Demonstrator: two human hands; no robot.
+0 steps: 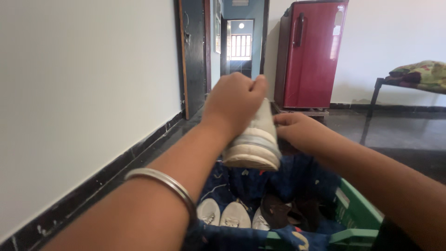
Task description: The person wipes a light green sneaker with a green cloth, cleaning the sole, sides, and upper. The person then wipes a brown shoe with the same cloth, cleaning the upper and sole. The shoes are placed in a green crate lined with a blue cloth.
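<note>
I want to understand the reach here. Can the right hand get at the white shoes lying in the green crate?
Probably yes, but not at once. The right hand and left hand both grip a white shoe above the green crate. The white shoes below lie uncovered.

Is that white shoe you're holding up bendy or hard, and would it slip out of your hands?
The white shoe probably bends a little: its upper looks like soft cloth, but the thick pale sole looks firmer. It seems light, since the left hand lifts it by pinching the top while the right hand only steadies it. Cloth likely grips well, so slipping seems unlikely.
</note>
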